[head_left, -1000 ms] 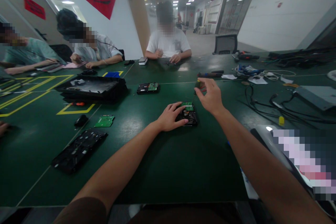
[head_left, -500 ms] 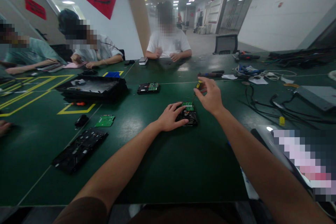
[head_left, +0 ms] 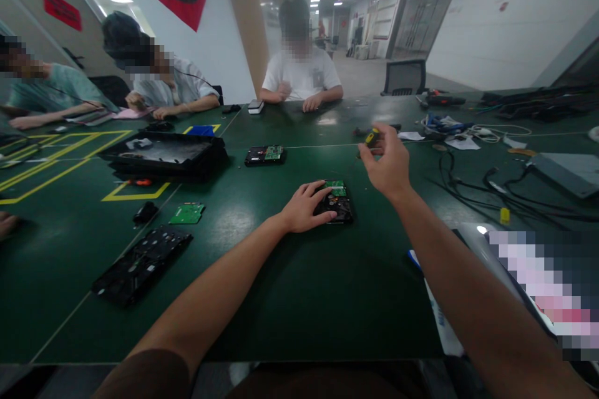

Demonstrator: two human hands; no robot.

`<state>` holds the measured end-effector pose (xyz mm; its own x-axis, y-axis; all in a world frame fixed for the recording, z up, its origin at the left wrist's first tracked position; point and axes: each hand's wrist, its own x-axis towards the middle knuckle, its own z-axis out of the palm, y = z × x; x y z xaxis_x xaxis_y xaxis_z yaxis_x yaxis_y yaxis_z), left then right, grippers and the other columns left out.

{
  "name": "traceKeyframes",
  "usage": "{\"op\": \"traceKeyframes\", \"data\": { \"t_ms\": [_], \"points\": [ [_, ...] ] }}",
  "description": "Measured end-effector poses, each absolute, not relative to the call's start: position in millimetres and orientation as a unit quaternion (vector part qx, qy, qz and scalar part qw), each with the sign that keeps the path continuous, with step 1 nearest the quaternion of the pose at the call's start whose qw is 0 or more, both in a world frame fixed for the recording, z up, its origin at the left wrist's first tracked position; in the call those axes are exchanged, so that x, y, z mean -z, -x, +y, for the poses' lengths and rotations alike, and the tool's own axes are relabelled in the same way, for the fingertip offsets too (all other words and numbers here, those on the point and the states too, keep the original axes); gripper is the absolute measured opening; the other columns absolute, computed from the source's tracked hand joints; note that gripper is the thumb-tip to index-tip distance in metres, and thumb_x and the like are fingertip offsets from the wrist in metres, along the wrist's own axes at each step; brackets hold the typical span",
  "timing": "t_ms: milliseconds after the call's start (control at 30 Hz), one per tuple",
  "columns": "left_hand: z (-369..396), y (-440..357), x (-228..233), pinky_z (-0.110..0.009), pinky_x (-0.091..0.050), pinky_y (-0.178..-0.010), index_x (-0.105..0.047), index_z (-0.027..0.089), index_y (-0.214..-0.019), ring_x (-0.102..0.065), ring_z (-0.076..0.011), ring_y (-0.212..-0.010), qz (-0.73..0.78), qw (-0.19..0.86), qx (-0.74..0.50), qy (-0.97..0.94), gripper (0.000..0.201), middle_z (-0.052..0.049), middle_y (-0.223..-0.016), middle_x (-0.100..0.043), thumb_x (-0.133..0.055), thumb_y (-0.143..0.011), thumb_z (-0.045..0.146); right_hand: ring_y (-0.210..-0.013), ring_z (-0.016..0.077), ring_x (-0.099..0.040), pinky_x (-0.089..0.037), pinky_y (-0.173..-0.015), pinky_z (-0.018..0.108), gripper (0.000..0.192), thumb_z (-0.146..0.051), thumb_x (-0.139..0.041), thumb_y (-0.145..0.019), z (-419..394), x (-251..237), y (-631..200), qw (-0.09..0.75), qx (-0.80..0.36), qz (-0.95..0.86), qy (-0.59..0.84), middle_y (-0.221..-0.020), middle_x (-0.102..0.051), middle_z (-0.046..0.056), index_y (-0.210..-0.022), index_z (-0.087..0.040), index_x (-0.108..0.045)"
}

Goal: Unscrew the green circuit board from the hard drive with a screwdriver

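Your left hand point(head_left: 303, 204) lies flat on the near left part of the hard drive point(head_left: 336, 201), fingers spread and pressing down on it, not wrapped round it; the drive sits on the green table point(head_left: 290, 299) just past the middle, circuit board facing up, with its green strip at the 12 o'clock end. Your right hand point(head_left: 388, 165) is raised off the table at about 1 o'clock from the drive, apart from it, with fingers pinched together on a small screwdriver point(head_left: 373, 137) whose yellow and black handle pokes out above your thumb; the tip is hidden by the hand. At 11 o'clock from the drive, well apart, lies a second hard drive point(head_left: 264, 155), and further toward 10 o'clock stands a black tray point(head_left: 163, 159). At 9 o'clock lies a loose green circuit board point(head_left: 187, 214), and near it toward 8 o'clock a black cover panel point(head_left: 140, 267). A tangle of black cables point(head_left: 472, 184) spreads at 3 o'clock. Three other people sit along the far edge, their hands on the table near them.
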<state>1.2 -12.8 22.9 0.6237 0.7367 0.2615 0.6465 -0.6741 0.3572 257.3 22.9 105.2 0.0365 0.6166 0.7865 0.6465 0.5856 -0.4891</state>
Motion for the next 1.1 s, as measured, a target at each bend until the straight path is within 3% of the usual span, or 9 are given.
{"op": "traceKeyframes", "data": {
  "t_ms": [100,167,233,367,433,833,967,1100],
  "points": [
    [-13.2,-0.7,-23.9,-0.058,-0.032,-0.123,-0.036,0.031,-0.161,-0.031,-0.0384,-0.149,0.392,0.118,-0.189,-0.893,0.083,-0.009,-0.167,-0.031,-0.051,-0.092,0.076,-0.106,0.0318,-0.066,-0.057,-0.092,0.051,0.048,-0.02,-0.063,-0.083,28.5,-106.5,-268.5,0.538,0.065,-0.674,0.503,-0.121,-0.067,0.014,-0.131,-0.022,-0.06],
    [-13.6,-0.6,-24.8,-0.059,-0.032,-0.123,-0.036,0.032,-0.161,-0.031,-0.0393,-0.149,0.399,0.121,-0.182,-0.891,0.084,-0.009,-0.168,-0.028,-0.051,-0.092,0.077,-0.107,0.0321,-0.065,-0.053,-0.096,0.051,0.039,-0.015,-0.061,-0.081,34.8,-101.1,-277.1,0.473,0.073,-0.66,0.579,-0.115,-0.069,0.015,-0.12,-0.02,-0.066],
    [-14.0,-0.8,-25.9,-0.06,-0.031,-0.123,-0.036,0.032,-0.16,-0.029,-0.0404,-0.151,0.408,0.122,-0.176,-0.888,0.085,-0.009,-0.169,-0.024,-0.051,-0.09,0.079,-0.103,0.0315,-0.067,-0.054,-0.093,0.047,0.031,-0.018,-0.062,-0.081,41.4,-91.8,-284.9,0.361,0.034,-0.652,0.666,-0.109,-0.071,0.016,-0.112,-0.017,-0.068],
    [-15.1,-1.4,-28.2,-0.059,-0.028,-0.125,-0.037,0.032,-0.16,-0.027,-0.0411,-0.152,0.415,0.121,-0.173,-0.885,0.087,-0.009,-0.17,-0.02,-0.053,-0.089,0.08,-0.098,0.0314,-0.071,-0.055,-0.085,0.039,0.022,-0.03,-0.069,-0.084,50.5,-70.5,-293.3,0.047,-0.079,-0.681,0.727,-0.103,-0.075,0.017,-0.1,-0.016,-0.074],
    [-15.7,-1.5,-29.1,-0.06,-0.027,-0.125,-0.037,0.032,-0.16,-0.026,-0.0413,-0.153,0.415,0.125,-0.172,-0.885,0.087,-0.009,-0.17,-0.019,-0.053,-0.089,0.08,-0.101,0.0322,-0.072,-0.055,-0.084,0.038,0.023,-0.032,-0.069,-0.086,52.3,-62.2,-293.5,-0.008,-0.079,-0.691,0.719,-0.109,-0.075,0.018,-0.102,-0.015,-0.075],
    [-15.8,-1.2,-28.5,-0.059,-0.028,-0.125,-0.037,0.031,-0.16,-0.026,-0.0412,-0.152,0.415,0.126,-0.167,-0.886,0.087,-0.01,-0.17,-0.02,-0.049,-0.09,0.081,-0.1,0.0324,-0.073,-0.052,-0.079,0.036,0.031,-0.031,-0.057,-0.094,49.2,-58.8,-283.9,-0.006,-0.049,-0.717,0.696,-0.11,-0.075,0.021,-0.11,-0.012,-0.075],
    [-15.5,-1.6,-27.3,-0.059,-0.028,-0.124,-0.038,0.03,-0.16,-0.026,-0.0412,-0.152,0.415,0.122,-0.171,-0.885,0.086,-0.011,-0.17,-0.02,-0.05,-0.09,0.08,-0.093,0.0268,-0.071,-0.048,-0.076,0.032,0.022,-0.033,-0.063,-0.089,32.6,-80.1,-266.6,0.074,-0.033,-0.777,0.624,-0.101,-0.077,0.014,-0.095,-0.016,-0.075],
    [-15.3,-1.9,-26.5,-0.059,-0.029,-0.124,-0.038,0.03,-0.16,-0.028,-0.041,-0.151,0.41,0.12,-0.176,-0.887,0.086,-0.011,-0.169,-0.022,-0.051,-0.091,0.078,-0.084,0.0209,-0.069,-0.045,-0.072,0.029,0.008,-0.025,-0.071,-0.079,15.1,-97.2,-249.9,0.114,-0.091,-0.843,0.517,-0.092,-0.077,0.005,-0.085,-0.021,-0.075]
  ]
}}
